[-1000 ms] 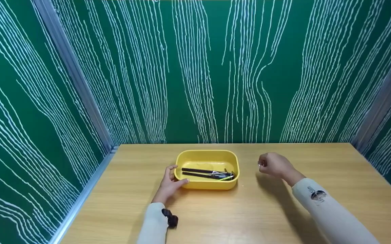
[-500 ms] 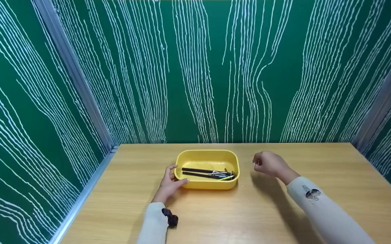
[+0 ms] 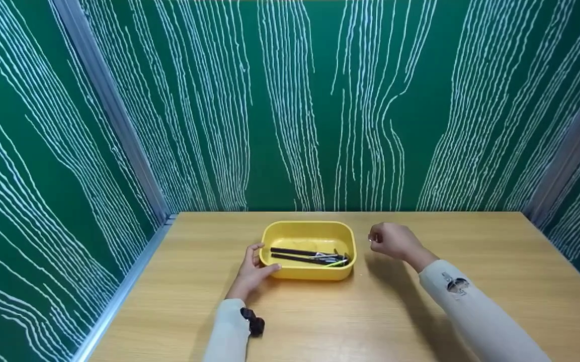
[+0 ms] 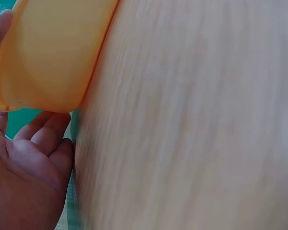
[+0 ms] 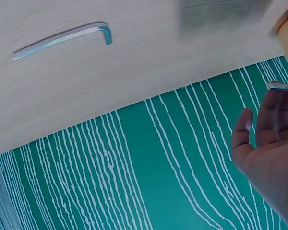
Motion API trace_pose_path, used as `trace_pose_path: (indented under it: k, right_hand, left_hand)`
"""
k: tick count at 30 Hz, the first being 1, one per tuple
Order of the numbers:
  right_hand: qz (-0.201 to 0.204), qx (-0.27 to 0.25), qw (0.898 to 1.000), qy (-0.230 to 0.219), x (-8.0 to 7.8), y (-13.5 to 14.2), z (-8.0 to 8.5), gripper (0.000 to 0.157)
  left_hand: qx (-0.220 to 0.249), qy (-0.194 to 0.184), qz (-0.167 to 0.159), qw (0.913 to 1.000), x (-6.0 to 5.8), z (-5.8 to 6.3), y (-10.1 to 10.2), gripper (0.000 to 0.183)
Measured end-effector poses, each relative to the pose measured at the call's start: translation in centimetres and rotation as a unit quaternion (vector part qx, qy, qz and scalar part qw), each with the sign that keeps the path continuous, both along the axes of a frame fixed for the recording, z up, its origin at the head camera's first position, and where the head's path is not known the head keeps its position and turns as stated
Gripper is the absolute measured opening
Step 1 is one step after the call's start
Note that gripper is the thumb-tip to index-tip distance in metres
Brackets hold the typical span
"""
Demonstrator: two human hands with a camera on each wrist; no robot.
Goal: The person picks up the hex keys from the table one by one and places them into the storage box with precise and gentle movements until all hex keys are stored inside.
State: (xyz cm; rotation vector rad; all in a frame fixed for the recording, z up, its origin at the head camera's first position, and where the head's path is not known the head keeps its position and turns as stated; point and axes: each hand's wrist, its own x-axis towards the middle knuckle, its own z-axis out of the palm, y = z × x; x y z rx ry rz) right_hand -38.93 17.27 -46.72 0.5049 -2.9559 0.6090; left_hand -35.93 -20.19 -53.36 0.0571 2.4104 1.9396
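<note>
A yellow plastic box (image 3: pixel 308 274) stands on the table. Its left end is held by my left hand (image 3: pixel 250 276), thumb at the near side and fingers round the corner; the left wrist view shows this hand (image 4: pixel 31 167) beside the box wall (image 4: pixel 53 52). Inside lie two long black rods (image 3: pixel 295 255), silvery pieces and a thin yellow-green stick (image 3: pixel 336 263). My right hand (image 3: pixel 395 241) hovers right of the box, fingers curled, pinching a small shiny metal hex key (image 5: pixel 282 87), mostly hidden by the fingers. Another L-shaped hex key (image 5: pixel 67 38) lies on the table in the right wrist view.
The wooden table (image 3: pixel 310 322) meets a green wall with white wavy lines (image 3: pixel 330 100) at its back edge. Metal posts (image 3: pixel 113 110) mark the corners. A small black device (image 3: pixel 253 322) is strapped on the left sleeve.
My right hand has drifted left toward the box, with the small metal piece in its fingers. The left hand and the box have stayed in place.
</note>
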Motion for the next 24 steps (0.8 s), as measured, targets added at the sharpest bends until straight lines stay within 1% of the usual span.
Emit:
trace_pose_path:
  k: [3,6,8,12,17,22,24]
  right_hand:
    - [0.000,0.001,1.000,0.005,0.0,-0.5,0.2,0.006]
    - [0.002,0.006,1.000,0.012,-0.2,-1.0,0.2,0.005]
    - [0.006,0.009,1.000,0.020,-0.3,-1.3,0.2,0.004]
    - [0.012,0.006,1.000,0.021,-0.4,-1.8,0.3,0.003]
    - [0.018,0.008,1.000,0.019,-0.6,-2.4,0.5,0.005]
    - [0.026,0.010,0.999,0.016,-0.8,-3.1,0.6,0.003]
    - [0.027,0.007,1.000,0.014,-0.9,-3.4,0.5,0.004]
  left_hand:
    - [0.002,0.002,-0.010,0.9999,0.7,1.0,0.1,0.084]
    - [0.003,-0.008,-0.013,0.9999,1.4,2.0,0.2,0.083]
    - [0.001,-0.009,-0.013,0.9999,1.5,2.2,0.2,0.083]
    - [-0.006,-0.008,-0.011,0.9999,1.7,2.3,0.2,0.081]
    - [0.007,-0.003,-0.014,0.9999,1.8,2.5,0.2,0.080]
    - [0.024,-0.003,-0.020,0.9995,1.2,1.8,0.0,0.084]
    - [0.016,-0.010,-0.013,0.9998,0.7,1.3,-0.1,0.085]
